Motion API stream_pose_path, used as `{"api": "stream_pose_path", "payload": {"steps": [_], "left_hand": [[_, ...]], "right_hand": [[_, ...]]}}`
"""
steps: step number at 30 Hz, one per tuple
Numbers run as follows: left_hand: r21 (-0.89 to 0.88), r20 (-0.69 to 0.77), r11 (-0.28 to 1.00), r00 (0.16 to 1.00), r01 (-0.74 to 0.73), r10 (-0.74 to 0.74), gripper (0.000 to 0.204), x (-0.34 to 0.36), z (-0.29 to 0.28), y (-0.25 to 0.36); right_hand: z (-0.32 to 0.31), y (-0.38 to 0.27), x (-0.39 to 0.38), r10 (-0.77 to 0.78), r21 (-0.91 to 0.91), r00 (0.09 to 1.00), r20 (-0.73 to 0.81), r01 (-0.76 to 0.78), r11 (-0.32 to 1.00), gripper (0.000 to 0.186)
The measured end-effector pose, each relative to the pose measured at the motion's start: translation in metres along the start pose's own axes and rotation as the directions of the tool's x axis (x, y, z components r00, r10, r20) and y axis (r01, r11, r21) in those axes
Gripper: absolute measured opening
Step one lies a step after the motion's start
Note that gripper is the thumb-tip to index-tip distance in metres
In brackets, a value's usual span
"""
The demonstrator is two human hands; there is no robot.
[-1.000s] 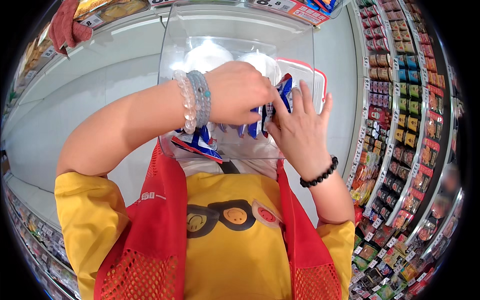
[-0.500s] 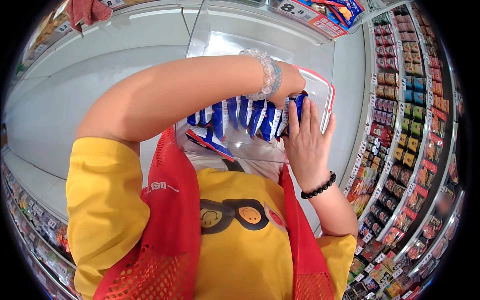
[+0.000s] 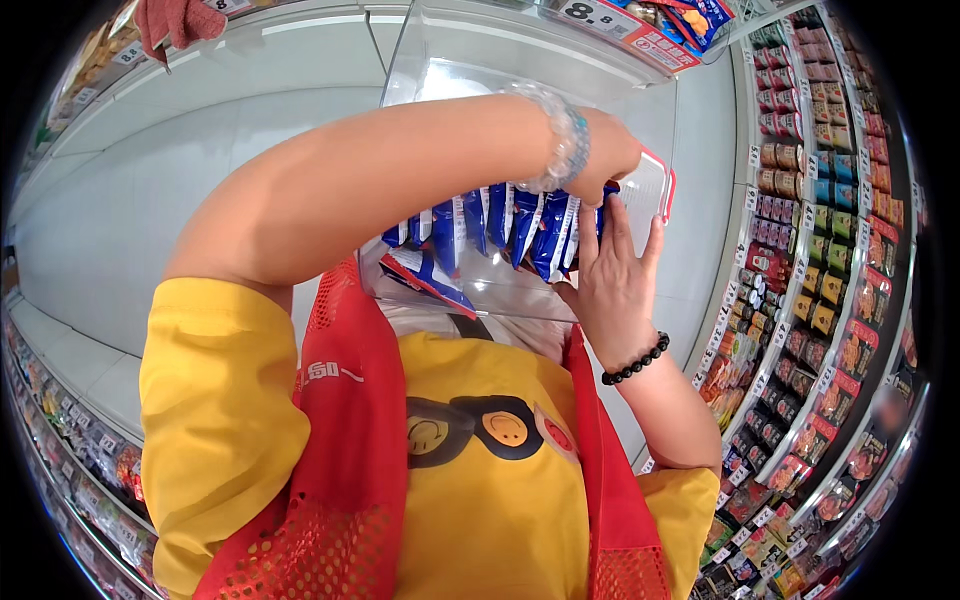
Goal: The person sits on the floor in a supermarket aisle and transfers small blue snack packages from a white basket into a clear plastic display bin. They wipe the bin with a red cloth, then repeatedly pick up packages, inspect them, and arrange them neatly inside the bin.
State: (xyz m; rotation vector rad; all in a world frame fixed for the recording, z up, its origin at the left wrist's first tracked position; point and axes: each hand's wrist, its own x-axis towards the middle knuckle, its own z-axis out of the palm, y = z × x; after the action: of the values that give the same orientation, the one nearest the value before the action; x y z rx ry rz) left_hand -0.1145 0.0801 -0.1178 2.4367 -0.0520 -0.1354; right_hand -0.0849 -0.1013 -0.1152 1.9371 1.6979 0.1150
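Observation:
A row of blue snack packets stands on edge in a clear plastic bin in front of me. My left hand, with clear beads at its wrist, reaches across to the right end of the row. Its fingers are curled down on the end blue packet, and the fingertips are partly hidden. My right hand, with a black bead bracelet, lies along that same end with fingers stretched and spread, touching the packet. A red, white and blue packet lies flat along the bin's near side.
Right of the hands is a ribbed white panel with a red edge. Shelves of packaged goods run down the right side, others at lower left. Blue bags sit on a shelf above the bin; a reddish cloth hangs at upper left.
My left hand has shifted right and slightly down along the row. My right hand stays near the end packet, its fingers slightly more spread. The whole view has moved a little.

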Motion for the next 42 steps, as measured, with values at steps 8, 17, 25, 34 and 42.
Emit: {"api": "stream_pose_path", "payload": {"steps": [8,17,25,34,42], "left_hand": [[0.164,0.323,0.923,0.865,0.349,-0.384,0.050,-0.048,-0.020,-0.028],[0.067,0.446,0.958,0.850,0.281,-0.280,0.058,-0.046,-0.006,-0.043],[0.119,0.405,0.971,0.883,0.208,-0.239,0.051,-0.049,-0.006,-0.028],[0.061,-0.016,0.961,0.963,0.270,-0.270,0.059,-0.078,-0.024,-0.003],[0.227,-0.560,0.763,0.722,0.605,-0.406,0.068,-0.109,-0.022,-0.005]], "right_hand": [[-0.030,0.002,-0.001,-0.073,0.439,0.955,-0.287,0.199,0.876,0.072],[-0.001,-0.016,-0.001,-0.075,0.503,0.962,-0.262,0.203,0.840,0.070],[-0.001,-0.023,-0.001,0.026,0.562,0.965,-0.261,0.130,0.817,0.063],[0.003,0.040,-0.041,0.219,0.838,0.809,-0.545,0.514,0.185,0.052],[0.304,0.039,-0.025,0.635,0.730,0.473,0.611,-0.026,-0.683,0.030]]}}
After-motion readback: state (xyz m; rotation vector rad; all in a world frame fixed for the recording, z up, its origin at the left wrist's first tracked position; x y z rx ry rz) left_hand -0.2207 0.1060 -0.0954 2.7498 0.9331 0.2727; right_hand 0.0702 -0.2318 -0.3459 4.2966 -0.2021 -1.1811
